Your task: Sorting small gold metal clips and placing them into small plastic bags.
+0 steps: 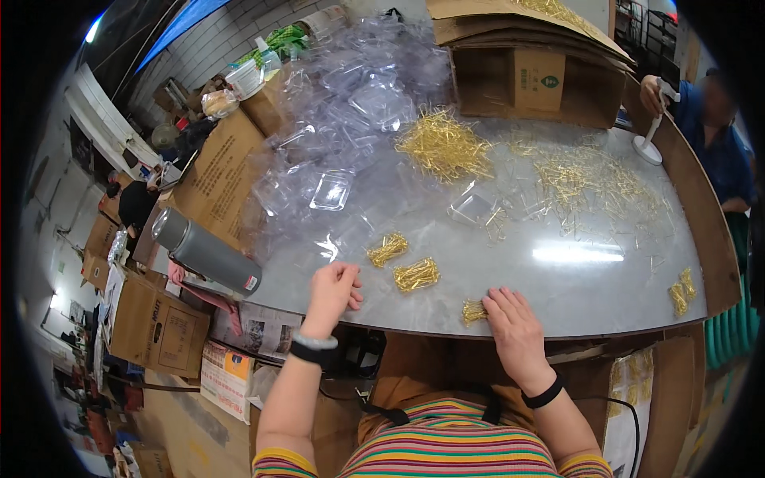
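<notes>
My right hand [514, 325] lies palm down at the table's front edge, fingers stretched out. Its fingertips touch or cover one end of a small bundle of gold wire pieces [473, 311]. To the left, my left hand [333, 293] is raised at the same edge with its fingers curled together; what they hold, if anything, is hidden. Two more gold wire bundles, one upper [387, 249] and one lower [416, 275], lie to the right of that hand. Farther back rises a loose heap of gold wire pieces [446, 145], with others scattered thinly [594, 179] to its right.
Clear plastic boxes [351, 103] pile up at the back left. A grey bottle [209, 253] leans beside the left edge. An open cardboard box [486, 84] stands at the back. Small gold bundles [682, 291] lie far right. Another person's hand [655, 95] grips a white stand [649, 148].
</notes>
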`<state>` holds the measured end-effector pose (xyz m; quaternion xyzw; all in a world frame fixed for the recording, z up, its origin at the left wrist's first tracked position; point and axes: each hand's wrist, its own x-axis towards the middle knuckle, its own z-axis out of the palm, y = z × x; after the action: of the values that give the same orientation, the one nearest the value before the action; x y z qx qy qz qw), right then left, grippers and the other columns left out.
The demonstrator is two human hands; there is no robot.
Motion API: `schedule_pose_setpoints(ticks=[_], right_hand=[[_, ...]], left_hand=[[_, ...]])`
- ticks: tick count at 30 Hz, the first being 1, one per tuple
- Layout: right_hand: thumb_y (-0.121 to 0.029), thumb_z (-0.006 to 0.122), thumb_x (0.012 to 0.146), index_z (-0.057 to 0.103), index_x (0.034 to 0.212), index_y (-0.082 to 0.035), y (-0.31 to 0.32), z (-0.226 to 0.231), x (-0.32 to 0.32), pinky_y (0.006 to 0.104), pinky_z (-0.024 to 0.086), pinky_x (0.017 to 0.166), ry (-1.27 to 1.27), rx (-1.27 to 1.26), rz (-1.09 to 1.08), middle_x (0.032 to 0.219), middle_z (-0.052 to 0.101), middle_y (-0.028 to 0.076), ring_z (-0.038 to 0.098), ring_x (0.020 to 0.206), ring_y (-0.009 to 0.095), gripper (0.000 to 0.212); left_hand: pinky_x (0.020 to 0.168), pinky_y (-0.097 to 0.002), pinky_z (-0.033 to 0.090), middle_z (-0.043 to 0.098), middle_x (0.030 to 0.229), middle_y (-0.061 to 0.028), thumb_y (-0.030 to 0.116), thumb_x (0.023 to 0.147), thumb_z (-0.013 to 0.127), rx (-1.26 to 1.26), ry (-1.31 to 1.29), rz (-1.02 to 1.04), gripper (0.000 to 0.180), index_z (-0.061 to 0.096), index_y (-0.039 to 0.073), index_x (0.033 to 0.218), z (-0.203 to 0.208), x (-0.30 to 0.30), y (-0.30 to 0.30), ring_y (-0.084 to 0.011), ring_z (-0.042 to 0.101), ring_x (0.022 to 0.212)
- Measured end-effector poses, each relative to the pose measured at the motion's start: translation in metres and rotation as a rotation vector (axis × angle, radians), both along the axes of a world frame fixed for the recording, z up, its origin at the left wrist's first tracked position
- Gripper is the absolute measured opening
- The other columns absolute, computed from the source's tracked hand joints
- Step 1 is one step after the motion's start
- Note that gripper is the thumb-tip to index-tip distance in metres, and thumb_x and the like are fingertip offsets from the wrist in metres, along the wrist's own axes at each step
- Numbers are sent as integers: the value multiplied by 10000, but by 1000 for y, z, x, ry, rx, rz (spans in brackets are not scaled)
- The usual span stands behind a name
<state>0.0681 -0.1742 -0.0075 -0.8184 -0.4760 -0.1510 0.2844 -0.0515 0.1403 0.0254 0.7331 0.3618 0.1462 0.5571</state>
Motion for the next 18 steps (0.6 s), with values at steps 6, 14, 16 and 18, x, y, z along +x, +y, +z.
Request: schedule_pose_setpoints(ticks=[6, 14, 16, 18], right_hand=[[-7, 620, 858, 639, 1199, -31, -2, -1, 0, 470, 451, 1092, -7, -3, -41, 1280, 648, 140, 598, 1224, 339, 342], [-19, 618, 893, 646, 1180, -33, 1, 1, -2, 462, 458, 1083, -6, 18, -46, 1267, 658, 131, 610, 1210, 335, 288], [-15, 620, 888, 646, 1181, -33, 1, 2, -2, 460, 460, 1082, -11, 13, -45, 1262, 660, 131, 613, 1206, 333, 294], [-11, 621, 883, 646, 1181, -32, 1, -1, 0, 459, 462, 1080, -23, 4, -48, 1257, 663, 130, 616, 1202, 332, 300]], left_hand=[[459, -254, 515, 650, 779, -112, 246, 979, 640, -274, 43, -50, 304, 634, -58, 988, -4, 29, 8, -171, 655, 562], [674, -342, 626, 643, 927, -117, 142, 995, 595, -351, -235, 37, 167, 591, -17, 946, 7, -4, 7, -270, 722, 860], [675, -344, 628, 637, 919, -109, 130, 998, 587, -338, -305, 60, 148, 587, -5, 938, 16, -27, -1, -279, 722, 885], [705, -361, 634, 638, 931, -107, 113, 1004, 575, -303, -319, 66, 135, 583, 4, 924, 22, -53, -14, -288, 719, 919]])
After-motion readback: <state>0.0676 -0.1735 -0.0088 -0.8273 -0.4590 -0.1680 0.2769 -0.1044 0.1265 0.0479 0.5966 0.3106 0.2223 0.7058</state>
